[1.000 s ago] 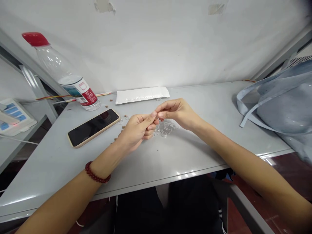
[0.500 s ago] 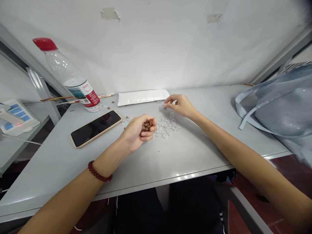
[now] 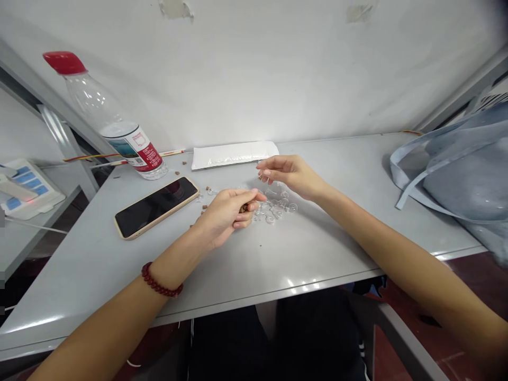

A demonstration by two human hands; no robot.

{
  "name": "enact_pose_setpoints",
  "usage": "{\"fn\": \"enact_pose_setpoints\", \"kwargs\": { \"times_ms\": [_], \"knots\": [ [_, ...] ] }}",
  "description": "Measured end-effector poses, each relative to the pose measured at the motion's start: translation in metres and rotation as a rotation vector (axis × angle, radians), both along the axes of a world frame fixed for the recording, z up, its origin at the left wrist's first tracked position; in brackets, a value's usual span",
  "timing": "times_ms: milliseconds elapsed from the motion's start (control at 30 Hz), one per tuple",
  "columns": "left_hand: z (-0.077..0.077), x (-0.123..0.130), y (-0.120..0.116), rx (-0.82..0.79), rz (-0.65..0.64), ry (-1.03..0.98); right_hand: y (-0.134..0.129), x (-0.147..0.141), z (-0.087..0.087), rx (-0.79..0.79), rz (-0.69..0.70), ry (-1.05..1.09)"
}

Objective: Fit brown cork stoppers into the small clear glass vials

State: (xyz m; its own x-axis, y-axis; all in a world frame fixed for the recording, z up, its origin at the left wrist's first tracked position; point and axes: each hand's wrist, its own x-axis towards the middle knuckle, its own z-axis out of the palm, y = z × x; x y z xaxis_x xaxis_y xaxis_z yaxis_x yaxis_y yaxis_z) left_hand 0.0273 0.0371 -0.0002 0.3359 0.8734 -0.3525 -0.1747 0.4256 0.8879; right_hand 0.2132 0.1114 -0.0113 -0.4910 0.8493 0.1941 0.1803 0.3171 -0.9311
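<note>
My left hand (image 3: 228, 214) is closed around several small brown cork-like pieces (image 3: 244, 208), partly hidden by its thumb and fingers. The thumb now lies across the top of them. To the right of it, my right hand (image 3: 283, 173) hovers over the desk with fingers curled and thumb against them. A small clear piece (image 3: 261, 178) shows at its fingertips, too small to make out fully. Clear, ring-shaped plastic or glass pieces (image 3: 273, 209) lie in a loose pile between and below the hands. A few brown pieces (image 3: 205, 207) lie loose left of my left hand.
A phone (image 3: 156, 207) lies left of my left hand, and a red-capped bottle (image 3: 123, 132) stands behind it. Against the wall is a flat white packet (image 3: 232, 153). A grey-blue bag (image 3: 468, 174) sits at the right, a white power strip (image 3: 29, 188) at the far left.
My left thumb has moved over the brown pieces, covering most of them. My right hand has lifted slightly and shifted a little left, its fingers more curled.
</note>
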Motion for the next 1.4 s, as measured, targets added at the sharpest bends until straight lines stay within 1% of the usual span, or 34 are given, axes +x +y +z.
{"fn": "enact_pose_setpoints", "kwargs": {
  "times_ms": [67, 100, 200, 267, 333, 433, 467, 500, 567, 667, 733, 800, 867, 967, 1100, 1200, 1300, 1400],
  "knots": [
    [0.0, 0.001, 0.0, 0.028, 0.007, 0.023, -0.011, -0.004, 0.006, -0.07, 0.066, 0.111],
    [0.0, 0.002, 0.0, 0.046, 0.006, 0.025, -0.015, -0.005, 0.007, -0.087, 0.094, 0.134],
    [-0.003, 0.001, 0.001, 0.1, -0.014, 0.008, -0.024, -0.009, 0.011, -0.103, 0.155, 0.134],
    [-0.005, 0.0, 0.002, 0.125, -0.025, 0.008, -0.027, -0.01, 0.012, -0.068, 0.165, 0.097],
    [-0.007, -0.001, 0.002, 0.123, -0.03, 0.03, -0.028, -0.01, 0.013, 0.069, 0.112, 0.016],
    [-0.006, 0.0, 0.0, 0.093, -0.038, 0.065, -0.024, -0.007, 0.013, 0.389, -0.034, -0.154],
    [-0.005, 0.0, -0.001, 0.083, -0.044, 0.066, -0.021, -0.005, 0.011, 0.461, -0.069, -0.204],
    [-0.004, 0.001, -0.002, 0.073, -0.05, 0.06, -0.017, -0.003, 0.009, 0.495, -0.085, -0.254],
    [-0.001, 0.001, -0.004, 0.042, -0.066, 0.038, -0.009, 0.003, 0.003, 0.474, -0.086, -0.359],
    [0.001, 0.002, -0.004, -0.036, -0.117, -0.014, 0.002, 0.011, -0.007, 0.381, -0.061, -0.509],
    [0.001, 0.002, -0.004, -0.085, -0.151, -0.049, 0.005, 0.014, -0.01, 0.339, -0.046, -0.539],
    [0.001, 0.002, -0.003, -0.112, -0.167, -0.07, 0.006, 0.012, -0.008, 0.333, -0.033, -0.517],
    [0.002, 0.003, -0.004, -0.123, -0.192, -0.08, 0.005, 0.002, -0.002, 0.365, -0.022, -0.464],
    [0.004, 0.005, -0.007, -0.131, -0.261, -0.073, 0.002, -0.029, 0.009, 0.441, 0.046, -0.413],
    [0.003, 0.005, -0.01, -0.112, -0.347, -0.027, 0.005, -0.088, 0.019, 0.539, 0.193, -0.534],
    [0.002, 0.005, -0.01, -0.089, -0.394, 0.005, 0.013, -0.121, 0.019, 0.459, 0.248, -0.655],
    [0.003, 0.004, -0.009, -0.084, -0.391, 0.029, 0.021, -0.136, 0.014, 0.408, 0.3, -0.703],
    [0.004, 0.005, -0.01, -0.08, -0.397, 0.045, 0.024, -0.139, 0.008, 0.409, 0.309, -0.692]
  ]
}}
